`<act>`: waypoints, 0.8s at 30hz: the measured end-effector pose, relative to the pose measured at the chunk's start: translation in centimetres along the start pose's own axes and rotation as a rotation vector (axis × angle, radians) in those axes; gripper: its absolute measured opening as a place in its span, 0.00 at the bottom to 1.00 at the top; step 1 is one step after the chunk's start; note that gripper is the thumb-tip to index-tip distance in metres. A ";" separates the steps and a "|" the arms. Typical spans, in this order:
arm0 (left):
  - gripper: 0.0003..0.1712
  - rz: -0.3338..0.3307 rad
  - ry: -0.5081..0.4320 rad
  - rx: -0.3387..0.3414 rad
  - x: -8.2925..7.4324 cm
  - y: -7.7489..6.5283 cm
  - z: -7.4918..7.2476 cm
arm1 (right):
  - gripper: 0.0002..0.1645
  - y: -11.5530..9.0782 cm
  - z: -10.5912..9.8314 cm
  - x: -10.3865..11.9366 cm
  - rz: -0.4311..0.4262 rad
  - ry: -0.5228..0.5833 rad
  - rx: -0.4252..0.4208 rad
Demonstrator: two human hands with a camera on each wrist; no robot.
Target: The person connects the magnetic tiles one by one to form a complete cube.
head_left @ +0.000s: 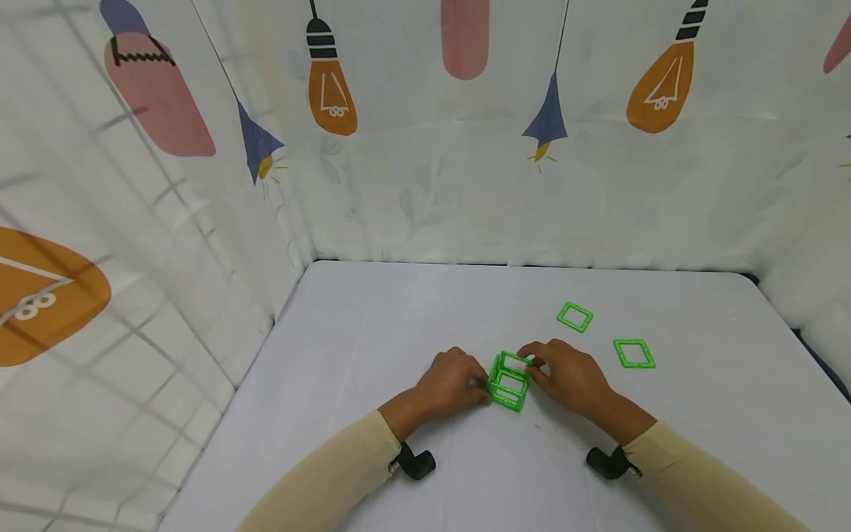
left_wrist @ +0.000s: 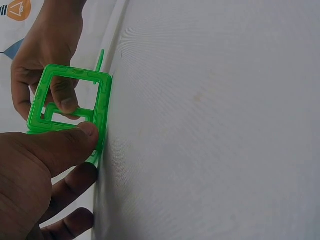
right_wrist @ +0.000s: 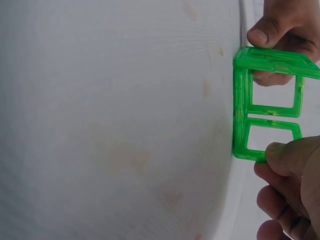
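Observation:
Several green see-through square frame tiles, which look like magnetic building tiles, stand joined as a partly built box (head_left: 509, 391) on the table. On the box's left, my left hand (head_left: 455, 380) grips the side, its thumb along a tile's edge in the left wrist view. From the right, my right hand (head_left: 565, 373) pinches the edge of a tile (right_wrist: 272, 123) between thumb and index finger. In the right wrist view the box's lower edge touches the tabletop. The left index finger's hold is partly hidden behind the box.
Two loose green square tiles lie flat beyond my right hand, one farther back (head_left: 575, 317) and one to the right (head_left: 634, 354). A white cloth covers the table (head_left: 399, 310). Printed fabric walls (head_left: 425, 192) rise at the back and sides.

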State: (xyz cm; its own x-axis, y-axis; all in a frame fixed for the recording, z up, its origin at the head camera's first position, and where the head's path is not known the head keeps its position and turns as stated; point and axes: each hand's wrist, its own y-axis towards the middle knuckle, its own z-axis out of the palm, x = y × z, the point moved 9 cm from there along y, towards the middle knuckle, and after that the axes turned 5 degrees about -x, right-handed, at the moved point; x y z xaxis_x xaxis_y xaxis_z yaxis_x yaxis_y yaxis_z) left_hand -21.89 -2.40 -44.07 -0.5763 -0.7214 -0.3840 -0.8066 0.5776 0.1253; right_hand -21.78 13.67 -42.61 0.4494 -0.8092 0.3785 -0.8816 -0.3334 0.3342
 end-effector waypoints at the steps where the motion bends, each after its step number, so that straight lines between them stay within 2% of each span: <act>1: 0.10 0.000 -0.001 0.000 0.0 0.0 0.0 | 0.19 0.0 0.0 0.0 -0.002 -0.002 0.000; 24: 0.10 0.018 0.004 -0.016 -0.1 -0.1 -0.2 | 0.20 0.0 0.1 0.5 -0.033 -0.025 -0.006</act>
State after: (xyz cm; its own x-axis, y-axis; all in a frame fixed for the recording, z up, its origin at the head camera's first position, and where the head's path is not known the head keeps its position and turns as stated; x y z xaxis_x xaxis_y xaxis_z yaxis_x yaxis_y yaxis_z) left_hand -21.78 -2.48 -43.89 -0.5911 -0.7125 -0.3780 -0.7982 0.5842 0.1470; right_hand -21.52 13.20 -42.53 0.4743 -0.8097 0.3456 -0.8655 -0.3571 0.3512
